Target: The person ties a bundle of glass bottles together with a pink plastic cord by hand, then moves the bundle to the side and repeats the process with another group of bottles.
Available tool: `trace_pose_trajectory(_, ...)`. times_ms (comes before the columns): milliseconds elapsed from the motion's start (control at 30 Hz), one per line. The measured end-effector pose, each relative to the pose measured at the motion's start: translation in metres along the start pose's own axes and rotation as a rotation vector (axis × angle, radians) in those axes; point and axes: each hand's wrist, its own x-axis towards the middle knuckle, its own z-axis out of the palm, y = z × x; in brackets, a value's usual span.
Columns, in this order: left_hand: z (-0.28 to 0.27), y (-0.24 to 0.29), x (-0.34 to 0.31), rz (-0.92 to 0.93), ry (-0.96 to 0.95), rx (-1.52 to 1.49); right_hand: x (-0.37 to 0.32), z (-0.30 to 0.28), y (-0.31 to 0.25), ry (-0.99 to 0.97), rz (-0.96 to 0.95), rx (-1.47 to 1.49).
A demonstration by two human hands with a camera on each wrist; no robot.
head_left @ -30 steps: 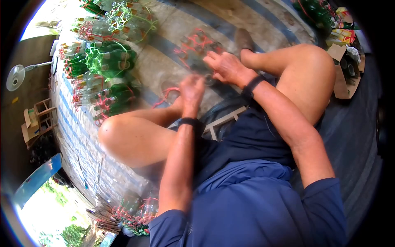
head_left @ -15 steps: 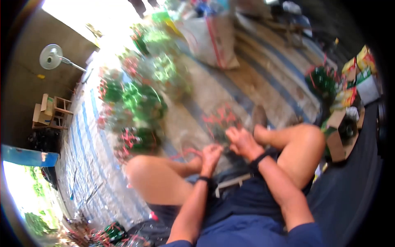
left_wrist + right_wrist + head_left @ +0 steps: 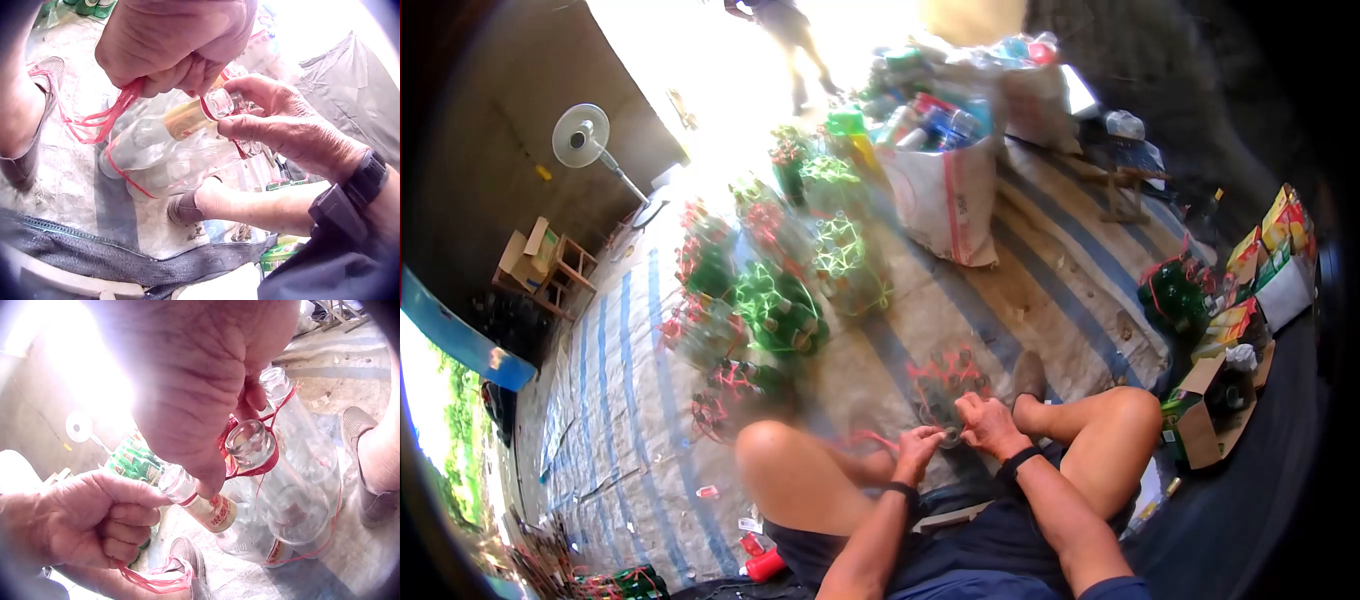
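Note:
A bundle of clear glass bottles stands between the person's feet, bound with red plastic string round the necks and again lower down. The left hand is curled into a fist round the loose end of the string, whose strands trail below it. Its thumb reaches the mouth of the nearest bottle, which has a gold neck label. From the other side, the right hand holds that bottle's neck between thumb and fingers. In the right wrist view the right palm hides part of the string.
Bundles of green bottles and clear ones stand at the left. A white sack full of cans and bottles is ahead. Another green bundle and an open carton lie right. A standing fan and a person are farther back.
The head view has tilted up, bringing the sacks and a standing person into sight. Both hands stay close together at the bottle necks, with the string still in the left hand.

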Motion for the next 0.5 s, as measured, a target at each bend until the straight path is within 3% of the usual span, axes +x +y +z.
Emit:
trace_pose_trajectory(167,0.000,0.007,-0.005,-0.098,-0.018,-0.046,0.001,0.004,0.003,-0.016,-0.006,-0.017)
trace_pose_trajectory(500,-0.001,-0.019,0.014,-0.064,-0.063,-0.056,0.000,0.002,0.000,-0.021,0.005,-0.009)
